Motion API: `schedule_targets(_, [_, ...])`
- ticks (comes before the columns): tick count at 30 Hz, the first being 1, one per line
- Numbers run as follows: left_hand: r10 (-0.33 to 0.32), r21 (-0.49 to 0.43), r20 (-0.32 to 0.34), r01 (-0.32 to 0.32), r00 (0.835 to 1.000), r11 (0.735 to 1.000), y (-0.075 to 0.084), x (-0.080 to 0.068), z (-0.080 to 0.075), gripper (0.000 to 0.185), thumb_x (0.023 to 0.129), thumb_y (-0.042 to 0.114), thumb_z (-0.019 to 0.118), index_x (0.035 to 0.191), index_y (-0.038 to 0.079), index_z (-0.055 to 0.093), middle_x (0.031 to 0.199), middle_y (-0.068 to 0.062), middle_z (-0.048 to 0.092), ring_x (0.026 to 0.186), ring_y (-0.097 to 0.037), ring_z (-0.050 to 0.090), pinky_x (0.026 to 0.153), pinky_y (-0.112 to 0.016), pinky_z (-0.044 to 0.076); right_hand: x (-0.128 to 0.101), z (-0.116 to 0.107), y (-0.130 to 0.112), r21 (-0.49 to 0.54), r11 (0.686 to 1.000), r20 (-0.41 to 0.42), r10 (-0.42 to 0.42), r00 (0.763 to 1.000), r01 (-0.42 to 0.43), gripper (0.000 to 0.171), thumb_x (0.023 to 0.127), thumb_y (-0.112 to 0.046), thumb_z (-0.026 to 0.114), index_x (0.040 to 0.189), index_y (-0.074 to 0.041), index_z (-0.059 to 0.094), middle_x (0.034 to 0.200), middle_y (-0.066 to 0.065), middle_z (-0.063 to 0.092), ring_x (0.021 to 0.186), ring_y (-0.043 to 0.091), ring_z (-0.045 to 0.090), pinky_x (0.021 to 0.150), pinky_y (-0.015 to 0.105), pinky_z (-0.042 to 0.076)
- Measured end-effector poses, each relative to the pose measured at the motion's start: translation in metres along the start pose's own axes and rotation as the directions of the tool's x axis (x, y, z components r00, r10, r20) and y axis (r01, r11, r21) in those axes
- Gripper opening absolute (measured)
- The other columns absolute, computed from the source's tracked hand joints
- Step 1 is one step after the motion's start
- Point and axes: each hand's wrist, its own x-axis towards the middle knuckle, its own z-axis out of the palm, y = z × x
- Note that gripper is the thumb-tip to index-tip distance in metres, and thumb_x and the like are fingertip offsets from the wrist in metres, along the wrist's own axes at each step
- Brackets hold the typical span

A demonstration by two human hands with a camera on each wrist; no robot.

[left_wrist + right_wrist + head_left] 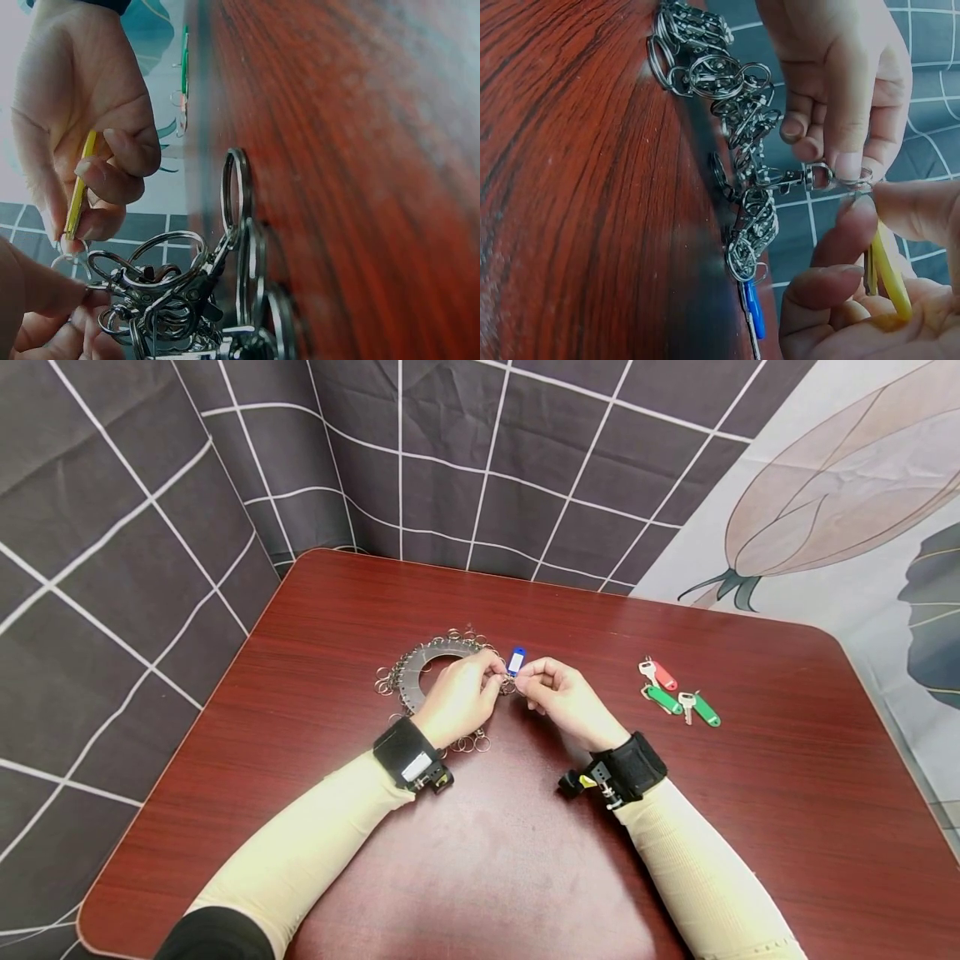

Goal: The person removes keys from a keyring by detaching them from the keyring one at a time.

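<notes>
A grey ring-shaped disc (420, 664) hung with several metal key rings and clasps (742, 135) lies on the dark red table (480, 827). My left hand (491, 681) reaches over the disc and pinches a small split ring (853, 178) joined to a swivel clasp (810, 178). Touching the same ring from the other side are the fingertips of my right hand (528, 681), which also holds a thin yellow piece (889, 277) against its palm. In the left wrist view the yellow piece (79, 187) shows edge-on between curled fingers. A blue key tag (516, 660) lies just behind the two hands.
Three keys lie to the right of my hands: one with a red tag (663, 677) and two with green tags (664, 699) (706, 711). A dark checked cloth (150, 527) hangs behind and left of the table; a light leaf-print cloth (840, 510) is at the right.
</notes>
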Motion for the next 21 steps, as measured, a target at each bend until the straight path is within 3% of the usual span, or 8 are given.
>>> schedule_targets(5, [-0.008, -0.021, -0.026, 0.008, 1.000, 1.000, 0.0010, -0.0001, -0.0007, 0.008, 0.093, 0.011, 0.058, 0.100, 0.011, 0.058, 0.084, 0.002, 0.063, 0.076, -0.010, 0.059, 0.069, -0.028, 0.048, -0.0010, 0.0009, -0.0002, -0.007, 1.000, 0.044, 0.029, 0.999, -0.029, 0.020, 0.091, -0.009, 0.065, 0.106, 0.002, 0.058, 0.081, 0.004, 0.057, 0.067, 0.013, 0.050, 0.058, 0.027, 0.042])
schedule_targets(10, [0.003, -0.024, -0.035, -0.003, 0.999, 1.000, 0.0020, -0.0007, -0.0022, 0.007, 0.092, 0.010, 0.060, 0.099, 0.010, 0.058, 0.085, 0.001, 0.062, 0.075, -0.010, 0.059, 0.067, -0.028, 0.048, -0.0003, 0.0008, 0.0016, -0.078, 0.997, 0.080, 0.022, 0.997, -0.015, 0.019, 0.091, -0.009, 0.066, 0.103, 0.004, 0.058, 0.080, 0.004, 0.056, 0.068, 0.013, 0.051, 0.059, 0.027, 0.043])
schedule_targets(21, [-0.003, -0.028, 0.022, 0.004, 1.000, 1.000, 0.0038, -0.0002, -0.0043, 0.005, 0.093, 0.013, 0.062, 0.097, 0.011, 0.061, 0.083, 0.002, 0.059, 0.072, -0.013, 0.053, 0.063, -0.029, 0.043, -0.0014, 0.0004, 0.0004, -0.054, 0.999, 0.047, 0.008, 0.999, -0.006, 0.015, 0.091, -0.009, 0.064, 0.100, 0.001, 0.058, 0.077, 0.003, 0.055, 0.066, 0.013, 0.050, 0.057, 0.027, 0.042])
